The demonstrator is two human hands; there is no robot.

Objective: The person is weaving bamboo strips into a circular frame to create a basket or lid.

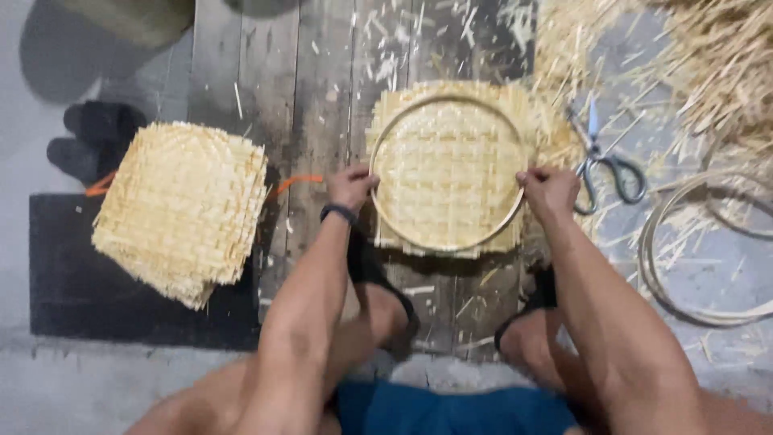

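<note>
On weathered floor planks, a woven bamboo mat lies under a round bamboo hoop. Left hand and right hand clamp fingers on opposite rims. Stacked mats sit near the planks' left edge, scissors off the right.

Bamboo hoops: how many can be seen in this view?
2. One round hoop lies on the woven mat, gripped by the left hand and right hand. One loose hoop lies on the floor at right; straw may hide more.
</note>
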